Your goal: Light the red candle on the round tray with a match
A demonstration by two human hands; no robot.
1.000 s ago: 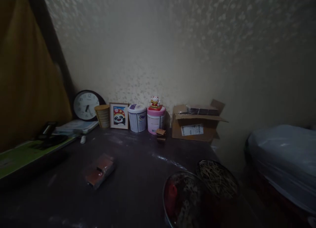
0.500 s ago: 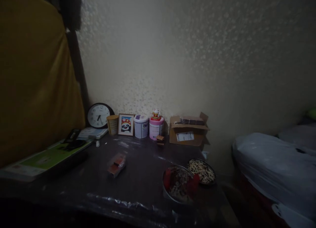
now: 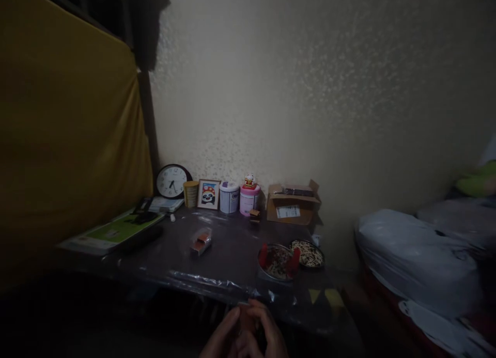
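Note:
At the bottom centre, in front of the table's near edge, my left hand and my right hand are close together. Their fingers curl round a small reddish-brown box, which looks like a matchbox. The fingers cover most of it and the light is dim. Beyond my hands on the table stands a metal bowl with small loose pieces and two red items at its sides. A round dish of thin pale matchsticks sits behind it to the right. To the left lies a plastic-wrapped pack of small reddish boxes.
The dark table has a plastic cover. Along the wall stand a clock, a yellow-lidded cup, a panda picture, two tins and a cardboard box. Green-covered flat items lie left; white bags are at right.
Both my hands have come into view at the bottom, holding the small reddish-brown box. The view has shifted, so the table things appear slightly smaller, with those at left further right.

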